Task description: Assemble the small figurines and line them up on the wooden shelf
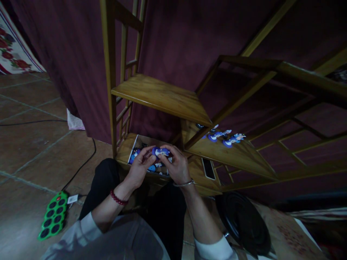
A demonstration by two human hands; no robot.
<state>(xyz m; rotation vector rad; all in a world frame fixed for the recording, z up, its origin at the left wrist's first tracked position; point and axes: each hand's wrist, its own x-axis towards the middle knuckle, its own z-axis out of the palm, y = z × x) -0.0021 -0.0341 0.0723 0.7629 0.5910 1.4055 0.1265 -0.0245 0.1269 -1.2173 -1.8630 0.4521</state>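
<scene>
A small blue-and-white figurine [162,152] on a round purple base lies sideways between my two hands. My left hand [141,163] pinches its base end, and my right hand [177,164] grips the other end with thumb and fingers. Right below them, an open box [137,141] sits on the low shelf with several more blue-and-white figurines in it, partly covered by my hands. Several similar figurines, among them one at the front [233,140], stand on the shelf to the right.
The wooden shelf unit [162,95] has boards at several heights. A phone [208,168] lies on the low board at right. On the tiled floor at left is a green power strip [54,215] with a black cable. A round black object [242,222] is at lower right.
</scene>
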